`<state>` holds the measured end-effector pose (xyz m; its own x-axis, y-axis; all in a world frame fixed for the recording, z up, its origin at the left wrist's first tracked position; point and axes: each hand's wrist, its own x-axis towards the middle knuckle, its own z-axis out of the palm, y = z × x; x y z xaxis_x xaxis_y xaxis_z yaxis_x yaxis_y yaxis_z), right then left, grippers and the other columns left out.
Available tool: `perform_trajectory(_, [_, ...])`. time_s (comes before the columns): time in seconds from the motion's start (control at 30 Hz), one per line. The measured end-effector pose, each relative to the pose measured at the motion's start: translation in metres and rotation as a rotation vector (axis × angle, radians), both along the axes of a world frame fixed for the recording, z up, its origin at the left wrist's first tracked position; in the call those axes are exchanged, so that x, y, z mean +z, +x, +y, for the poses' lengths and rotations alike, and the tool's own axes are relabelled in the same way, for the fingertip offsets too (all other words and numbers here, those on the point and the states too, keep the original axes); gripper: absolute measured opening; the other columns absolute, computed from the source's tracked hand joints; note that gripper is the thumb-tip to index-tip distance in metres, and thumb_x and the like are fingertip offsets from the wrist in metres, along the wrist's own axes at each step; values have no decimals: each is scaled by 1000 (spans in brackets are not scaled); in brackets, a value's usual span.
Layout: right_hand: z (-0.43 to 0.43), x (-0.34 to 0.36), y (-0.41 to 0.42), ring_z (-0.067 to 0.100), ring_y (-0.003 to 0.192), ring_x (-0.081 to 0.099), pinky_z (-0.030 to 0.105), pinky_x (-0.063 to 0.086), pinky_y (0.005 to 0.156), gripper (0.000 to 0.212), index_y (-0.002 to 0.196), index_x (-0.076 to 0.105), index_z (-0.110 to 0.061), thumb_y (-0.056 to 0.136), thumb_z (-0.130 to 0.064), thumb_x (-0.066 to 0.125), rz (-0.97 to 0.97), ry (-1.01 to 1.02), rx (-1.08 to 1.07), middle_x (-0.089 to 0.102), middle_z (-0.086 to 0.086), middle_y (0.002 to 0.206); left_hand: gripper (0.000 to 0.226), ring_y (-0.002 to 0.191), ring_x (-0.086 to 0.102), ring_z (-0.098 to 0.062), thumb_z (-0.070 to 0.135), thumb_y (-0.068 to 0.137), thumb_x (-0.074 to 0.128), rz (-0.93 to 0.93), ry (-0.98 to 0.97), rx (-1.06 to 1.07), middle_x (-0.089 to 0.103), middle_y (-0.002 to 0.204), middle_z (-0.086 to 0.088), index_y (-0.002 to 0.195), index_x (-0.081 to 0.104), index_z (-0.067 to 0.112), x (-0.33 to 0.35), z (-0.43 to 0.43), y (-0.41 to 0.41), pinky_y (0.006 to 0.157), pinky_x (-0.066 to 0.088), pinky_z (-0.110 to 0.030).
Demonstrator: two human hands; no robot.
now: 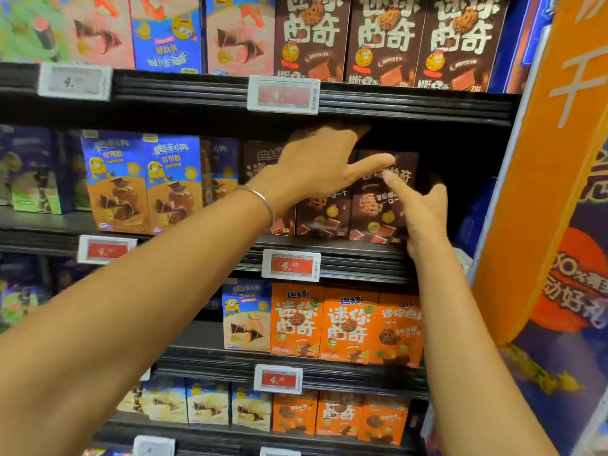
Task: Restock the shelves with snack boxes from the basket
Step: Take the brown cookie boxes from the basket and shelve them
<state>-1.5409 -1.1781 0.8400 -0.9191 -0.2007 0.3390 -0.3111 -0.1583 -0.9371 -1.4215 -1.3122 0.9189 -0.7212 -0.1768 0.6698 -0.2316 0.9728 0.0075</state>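
Observation:
Dark brown snack boxes (pixel 375 212) stand in a row on the second shelf (pixel 355 258) from the top. My left hand (pixel 316 166), a silver bangle on its wrist, reaches over the tops of these boxes with fingers spread and straight, the thumb touching the front of the rightmost box. My right hand (pixel 421 212) is at that box's right side, thumb extended across its front and the other fingers hidden behind its edge. The basket is out of view.
Blue and orange boxes (pixel 141 189) fill the same shelf to the left. Orange boxes (pixel 345 327) sit one shelf below, more brown boxes (pixel 381 41) above. Price tags (pixel 291 264) hang on the shelf edges. An orange and blue banner (pixel 546 192) borders the right side.

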Motion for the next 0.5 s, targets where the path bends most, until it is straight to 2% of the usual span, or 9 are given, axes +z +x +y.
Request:
perform_trajectory(0.07, [-5, 0, 18, 24, 140, 44, 45, 48, 108, 114, 155, 28, -19, 63, -62, 80, 97, -116, -89, 38, 6, 156, 84, 107, 66, -25, 81, 95, 25, 177, -180, -53, 68, 121, -3, 144, 59, 23, -22, 6, 32, 77, 47, -37])
perform_trajectory(0.1, [-7, 1, 31, 22, 138, 44, 36, 47, 109, 99, 151, 34, -17, 71, -55, 80, 164, -169, -149, 40, 5, 153, 74, 117, 64, -25, 72, 100, 32, 231, -214, -104, 67, 131, -4, 147, 59, 21, -32, 5, 47, 86, 50, -39])
perform_trajectory(0.17, [-16, 2, 58, 17, 130, 47, 12, 41, 101, 69, 138, 49, -15, 80, -39, 77, 285, -274, -287, 48, 3, 140, 59, 129, 61, -23, 57, 103, 48, 332, -205, -163, 66, 140, -5, 141, 66, 16, -48, -6, 75, 101, 50, -39])
perform_trajectory(0.2, [-23, 3, 73, 16, 126, 48, 8, 39, 98, 58, 131, 53, -16, 81, -35, 76, 327, -311, -333, 51, 1, 134, 52, 129, 61, -23, 51, 102, 55, 397, -195, -173, 67, 139, -6, 136, 69, 14, -55, -13, 89, 103, 51, -40])
perform_trajectory(0.27, [-41, 3, 102, 14, 121, 49, 18, 40, 101, 45, 123, 56, -19, 83, -31, 74, 390, -324, -315, 54, 0, 128, 44, 127, 62, -25, 41, 101, 64, 504, -152, -131, 68, 135, -7, 130, 71, 10, -67, -30, 118, 103, 51, -43])
perform_trajectory(0.33, [-63, 0, 126, 16, 120, 52, 28, 42, 104, 42, 122, 57, -16, 85, -29, 74, 417, -271, -180, 55, 1, 126, 43, 124, 61, -28, 35, 97, 69, 596, -87, -49, 67, 132, -10, 130, 69, 7, -78, -51, 145, 105, 48, -42])
perform_trajectory(0.4, [-86, -4, 147, 17, 121, 52, 31, 42, 104, 46, 125, 57, -15, 86, -31, 76, 411, -169, -35, 53, 2, 127, 57, 127, 57, -30, 37, 92, 73, 665, 30, 48, 62, 135, -13, 138, 61, 5, -87, -74, 171, 111, 42, -37])
perform_trajectory(0.5, [-116, -13, 170, 21, 124, 50, 34, 39, 107, 58, 132, 55, -15, 84, -38, 78, 398, -16, 68, 51, 5, 132, 90, 141, 43, -31, 51, 84, 76, 714, 276, 170, 48, 148, -17, 152, 43, 3, -95, -111, 205, 117, 28, -26])
